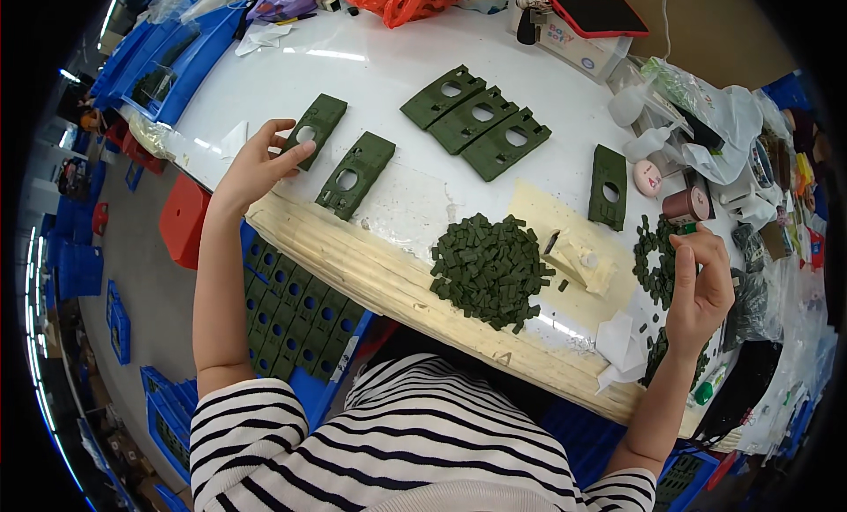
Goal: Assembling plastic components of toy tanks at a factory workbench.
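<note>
White glossy tabletop [379, 66], with pale-yellow padding [371, 263] along the near edge. Below, left of the torso: blue crate [349, 351] packed with rows of holed green panels. On the floor at left: red plastic stool [183, 225]. At the far right of the tabletop: white box [573, 57], red-edged smartphone [600, 16] on top. Nearer: pale-yellow sheet [540, 203], with heap of dark-green chips [488, 272] just beside, to the left.

Left hand [254, 169]: partly open, fingers curved at the outer edge of leftmost green panel [328, 113], thumb by the round hole; touching, cannot tell whether gripping. Right hand [703, 289]: fingers bent, thumb and index near each other, just below brown cylindrical container [683, 207]; cannot tell whether holding anything.

Other panels, similarly holed: second green panel [367, 161], slanted, just beside the leftmost; three-panel row [460, 134], centre; single green panel [609, 166], right. Smallest: lone chip [563, 285] near the heap.
</note>
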{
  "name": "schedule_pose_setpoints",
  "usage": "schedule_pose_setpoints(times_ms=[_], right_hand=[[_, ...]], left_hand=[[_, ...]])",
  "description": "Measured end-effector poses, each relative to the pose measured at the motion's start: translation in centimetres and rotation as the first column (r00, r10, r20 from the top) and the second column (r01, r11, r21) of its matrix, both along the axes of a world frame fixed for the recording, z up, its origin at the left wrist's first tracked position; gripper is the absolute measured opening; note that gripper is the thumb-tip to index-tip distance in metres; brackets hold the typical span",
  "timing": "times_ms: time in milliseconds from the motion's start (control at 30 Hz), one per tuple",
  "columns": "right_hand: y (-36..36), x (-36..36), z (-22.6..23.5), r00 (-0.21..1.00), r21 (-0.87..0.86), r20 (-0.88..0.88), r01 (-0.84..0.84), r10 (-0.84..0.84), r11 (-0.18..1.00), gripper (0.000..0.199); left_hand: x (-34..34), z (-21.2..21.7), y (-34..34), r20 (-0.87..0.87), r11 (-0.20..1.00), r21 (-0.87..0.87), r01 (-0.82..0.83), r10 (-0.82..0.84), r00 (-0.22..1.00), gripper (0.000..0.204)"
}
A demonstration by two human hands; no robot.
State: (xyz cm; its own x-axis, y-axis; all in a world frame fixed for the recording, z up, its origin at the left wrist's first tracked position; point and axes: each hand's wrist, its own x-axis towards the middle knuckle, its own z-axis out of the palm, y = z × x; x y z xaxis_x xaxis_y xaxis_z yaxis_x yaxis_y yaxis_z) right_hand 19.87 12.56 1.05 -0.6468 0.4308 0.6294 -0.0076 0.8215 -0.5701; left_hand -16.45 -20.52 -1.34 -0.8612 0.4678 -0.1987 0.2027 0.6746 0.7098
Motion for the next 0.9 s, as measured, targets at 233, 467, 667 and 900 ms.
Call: schedule_pose_setpoints(times_ms=[233, 467, 667, 900], right_hand=[[-0.2, -0.1, 0.2, 1.0, 0.017, -0.009, 0.005, -0.005, 1.0, 0.008], [0.1, 0.1, 0.6, 0.999, 0.046, -0.024, 0.036, -0.035, 0.998, 0.007], [3.3, 1.6, 1.4, 0.98, 0.015, -0.054, 0.194, -0.193, 0.981, 0.006], [8.1, 4.9, 0.4, 0.853, -0.01, 0.448, 0.306, -0.27, 0.952, 0.013]], left_hand=[[0.4, -1.7, -0.4, -0.332, 0.992, -0.109, 0.063, -0.096, 0.938, 0.066], [0.8, -2.4, -0.4, -0.434, 0.983, -0.181, 0.015, -0.093, 0.896, 0.063], [2.4, -2.8, -0.8, -0.558, 0.999, -0.023, -0.038, 0.018, 0.83, 0.058], [10.6, -2.6, 1.7, -0.658, 0.994, -0.056, 0.099, -0.111, 0.745, 0.069]])
